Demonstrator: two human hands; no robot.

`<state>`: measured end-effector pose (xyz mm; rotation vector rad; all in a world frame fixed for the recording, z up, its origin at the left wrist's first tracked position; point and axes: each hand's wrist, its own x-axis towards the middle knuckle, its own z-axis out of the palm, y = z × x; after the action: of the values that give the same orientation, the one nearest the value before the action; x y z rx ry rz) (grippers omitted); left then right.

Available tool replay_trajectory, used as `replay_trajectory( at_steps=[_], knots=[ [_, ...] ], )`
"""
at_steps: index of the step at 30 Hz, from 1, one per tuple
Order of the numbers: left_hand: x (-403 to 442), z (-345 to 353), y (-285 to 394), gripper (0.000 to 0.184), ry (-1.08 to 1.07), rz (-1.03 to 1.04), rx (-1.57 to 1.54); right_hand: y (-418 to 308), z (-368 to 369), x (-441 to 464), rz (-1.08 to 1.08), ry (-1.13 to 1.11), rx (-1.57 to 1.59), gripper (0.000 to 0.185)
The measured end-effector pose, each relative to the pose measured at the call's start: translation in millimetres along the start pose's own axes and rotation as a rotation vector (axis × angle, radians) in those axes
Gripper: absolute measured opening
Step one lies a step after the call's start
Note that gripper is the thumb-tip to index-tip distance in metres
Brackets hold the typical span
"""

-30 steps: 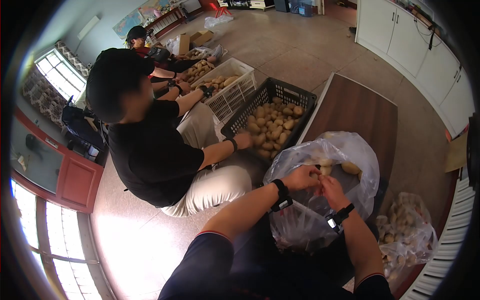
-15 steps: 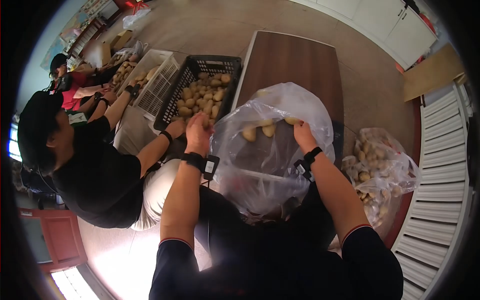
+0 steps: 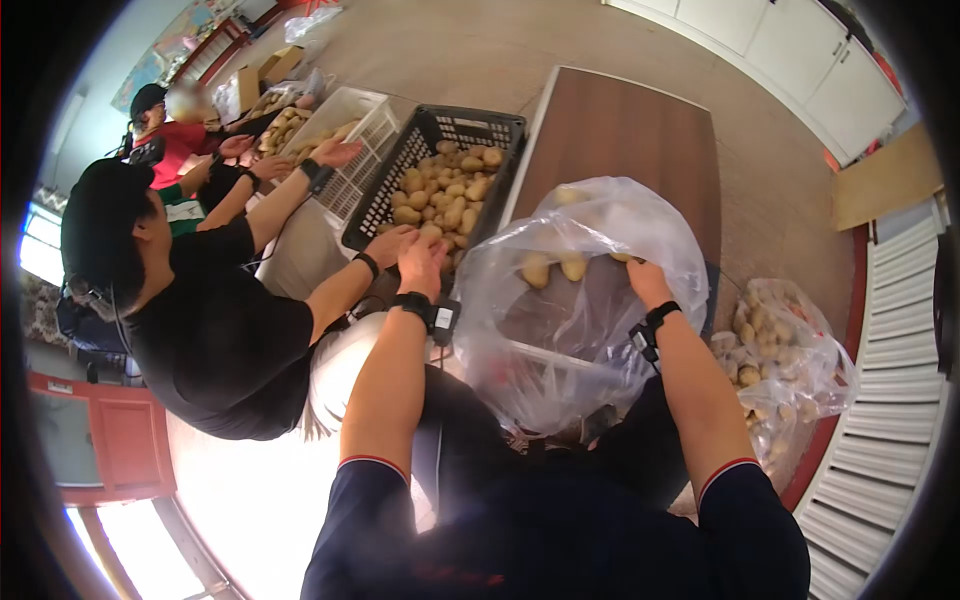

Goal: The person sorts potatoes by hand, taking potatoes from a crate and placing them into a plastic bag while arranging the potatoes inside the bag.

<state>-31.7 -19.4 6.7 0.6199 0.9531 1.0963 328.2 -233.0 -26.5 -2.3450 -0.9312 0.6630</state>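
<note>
My left hand (image 3: pixel 422 268) is at the near end of the black crate (image 3: pixel 362 222), its fingers curled about a potato (image 3: pixel 430 232); part of the grip is hidden. Many potatoes (image 3: pixel 445 190) fill the crate. My right hand (image 3: pixel 652 286) reaches into the mouth of a clear plastic bag (image 3: pixel 480 310), fingertips closed on a potato (image 3: pixel 624 258) that shows only in part. Beside it, two more potatoes (image 3: pixel 536 270) sit inside the bag. A co-worker's hand (image 3: pixel 388 245) is close by my left hand at the crate.
The bag rests against a brown tabletop (image 3: pixel 630 130). On the floor to the right are clear bags of potatoes (image 3: pixel 775 340), near a white radiator (image 3: pixel 890 380). A co-worker in black (image 3: pixel 210 330) sits at my left, by a white crate (image 3: pixel 368 130). More people sit beyond.
The view has swung left, so the scene sits further right. The co-worker's far hand has lifted with its palm open. My right hand stays at the potato in the bag.
</note>
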Motion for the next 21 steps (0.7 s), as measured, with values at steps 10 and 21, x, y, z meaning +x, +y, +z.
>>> replay_trajectory(
  at_steps=[10,21],
  knots=[
    [-32,42,17,0.024,0.025,-0.017,0.23,-19,-13,-10,-0.087,-0.041,0.073,0.055],
    [-93,86,18,0.021,-0.488,-0.321,0.482,-41,-8,-40,-0.304,0.061,-0.342,0.058]
  ],
)
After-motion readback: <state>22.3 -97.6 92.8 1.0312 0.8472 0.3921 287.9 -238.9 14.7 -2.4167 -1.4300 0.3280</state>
